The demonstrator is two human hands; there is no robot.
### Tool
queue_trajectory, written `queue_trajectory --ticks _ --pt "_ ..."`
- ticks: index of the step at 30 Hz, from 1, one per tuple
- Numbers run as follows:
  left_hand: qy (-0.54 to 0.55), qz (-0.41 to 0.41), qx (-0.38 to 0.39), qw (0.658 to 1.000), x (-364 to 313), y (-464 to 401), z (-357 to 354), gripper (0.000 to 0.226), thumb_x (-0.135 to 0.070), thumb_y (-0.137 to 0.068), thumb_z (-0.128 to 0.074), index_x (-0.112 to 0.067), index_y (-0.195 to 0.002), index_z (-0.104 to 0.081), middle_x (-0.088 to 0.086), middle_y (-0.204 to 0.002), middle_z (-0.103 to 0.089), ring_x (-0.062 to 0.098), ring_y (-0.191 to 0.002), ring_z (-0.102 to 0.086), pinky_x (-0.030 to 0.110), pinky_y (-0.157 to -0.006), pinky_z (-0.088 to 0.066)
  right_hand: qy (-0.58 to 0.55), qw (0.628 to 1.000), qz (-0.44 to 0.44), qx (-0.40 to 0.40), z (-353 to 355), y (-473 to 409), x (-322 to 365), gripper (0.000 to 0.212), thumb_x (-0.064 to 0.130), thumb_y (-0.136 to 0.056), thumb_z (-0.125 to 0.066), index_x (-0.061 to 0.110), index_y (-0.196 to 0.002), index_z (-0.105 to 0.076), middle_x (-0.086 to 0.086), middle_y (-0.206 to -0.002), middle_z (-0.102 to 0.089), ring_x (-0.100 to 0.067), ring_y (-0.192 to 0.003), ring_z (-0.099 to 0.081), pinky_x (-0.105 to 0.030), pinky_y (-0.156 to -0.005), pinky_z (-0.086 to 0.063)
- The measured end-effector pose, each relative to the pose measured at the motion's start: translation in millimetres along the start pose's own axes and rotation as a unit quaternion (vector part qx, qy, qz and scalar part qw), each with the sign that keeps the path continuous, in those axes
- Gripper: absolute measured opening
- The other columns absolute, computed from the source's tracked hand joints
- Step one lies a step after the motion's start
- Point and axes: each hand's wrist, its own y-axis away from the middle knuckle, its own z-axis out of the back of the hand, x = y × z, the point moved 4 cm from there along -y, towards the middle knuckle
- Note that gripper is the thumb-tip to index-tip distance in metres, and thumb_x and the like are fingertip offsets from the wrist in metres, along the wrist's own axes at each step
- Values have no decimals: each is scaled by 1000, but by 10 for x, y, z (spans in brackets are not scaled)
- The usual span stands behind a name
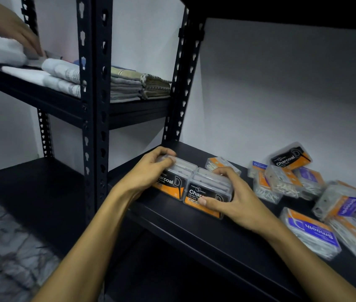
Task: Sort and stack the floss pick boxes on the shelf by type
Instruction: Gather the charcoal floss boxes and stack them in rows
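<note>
Two Charcoal boxes side by side at shelf (205, 240) front-left. Left hand (148, 171) grips left Charcoal box (173, 180), right hand (231, 196) grips right Charcoal box (203, 192). Loose Smooth boxes (309, 232) scattered well right of both hands.

Left grip (151, 168) and right grip (227, 192) curled, forearms extended.

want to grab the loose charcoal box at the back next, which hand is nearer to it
Right. The right hand sits on the near charcoal box, left of the loose charcoal box. The left hand is farther left.
</note>
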Motion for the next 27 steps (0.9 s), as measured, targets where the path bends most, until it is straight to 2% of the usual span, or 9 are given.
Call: queue_trajectory --ticks 5,9,13,15,18,27 --pt "46 0 -2 999 13 23 19 17 -18 -94 -66 -15 -111 -66 0 -88 -69 11 -71 -66 26 -62 -53 -11 999 12 -29 3 3 -33 73 56 -63 -87 32 -124 -56 7 -121 -65 -10 -109 -66 -40 -98 -54" --pt "61 -1 0 998 5 50 4 16 -15 -93 -66 -14 -109 -67 -2 -83 -69 10 -68 -66 24 -59 -53 -11 999 11 -43 0 17 -57 77 59 -60 -87 34 -126 -56 10 -122 -65 -6 -111 -65 -37 -100 -53" --pt "57 3 -1 998 -17 59 5 18 -15 -93 -67 -13 -111 -67 -1 -84 -69 10 -68 -67 23 -57 -53 1 998 8 -60 -16 50 -18 70 50 -63 -90 35 -123 -56 14 -116 -66 -1 -105 -65 -33 -96 -54" --pt "62 10 9 998 -19 57 7 20 -16 -92 -68 -12 -112 -68 2 -89 -70 12 -71 -67 24 -59 -54 12 997 10 -71 -18 75 8 65 44 -65 -91 34 -119 -57 16 -111 -67 2 -100 -65 -27 -93 -54" --pt "67 16 15 997 -15 53 12 22 -17 -92 -69 -13 -113 -69 4 -93 -70 15 -75 -68 27 -62 -55 34 996 18 -83 -39 106 46 64 46 -66 -90 35 -119 -56 17 -111 -64 4 -99 -63 -19 -88 -53" --pt "52 4 3 999 1 67 -5 18 -17 -93 -66 -20 -110 -71 1 -92 -72 14 -76 -67 31 -68 -54 89 989 44 -107 -66 132 58 71 51 -70 -85 26 -129 -55 12 -120 -56 1 -109 -56 -13 -93 -43"
